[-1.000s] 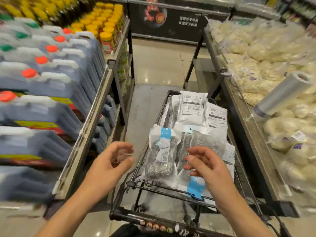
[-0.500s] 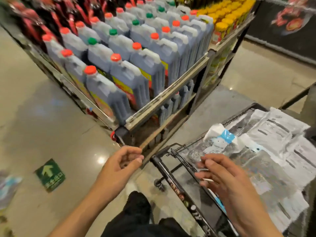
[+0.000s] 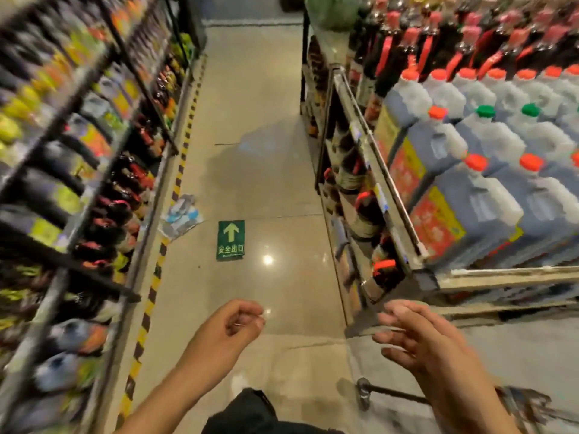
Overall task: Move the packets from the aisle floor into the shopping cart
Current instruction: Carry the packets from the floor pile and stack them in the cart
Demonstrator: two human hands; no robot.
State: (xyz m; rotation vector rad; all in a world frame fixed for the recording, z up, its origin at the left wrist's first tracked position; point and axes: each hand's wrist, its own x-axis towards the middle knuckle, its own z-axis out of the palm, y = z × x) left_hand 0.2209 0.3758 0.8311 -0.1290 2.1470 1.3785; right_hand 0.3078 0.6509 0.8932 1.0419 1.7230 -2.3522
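Note:
A small pile of clear packets with blue and white labels lies on the aisle floor beside the left shelf's foot, well ahead of me. My left hand hangs low in the middle with loosely curled fingers and holds nothing. My right hand is beside it with fingers spread and relaxed, also empty. Only a corner of the shopping cart, its dark frame, shows at the bottom right behind my right hand. The packets in the cart are out of view.
A tall shelf of bottles and packs lines the left, edged by yellow-black floor tape. A rack of jugs and dark bottles stands on the right. A green exit-arrow sticker marks the shiny floor.
The view has swung left from the cart to the aisle. The cart has slid almost out of view at the bottom right, and the floor packets have come into sight. Both hands stay empty.

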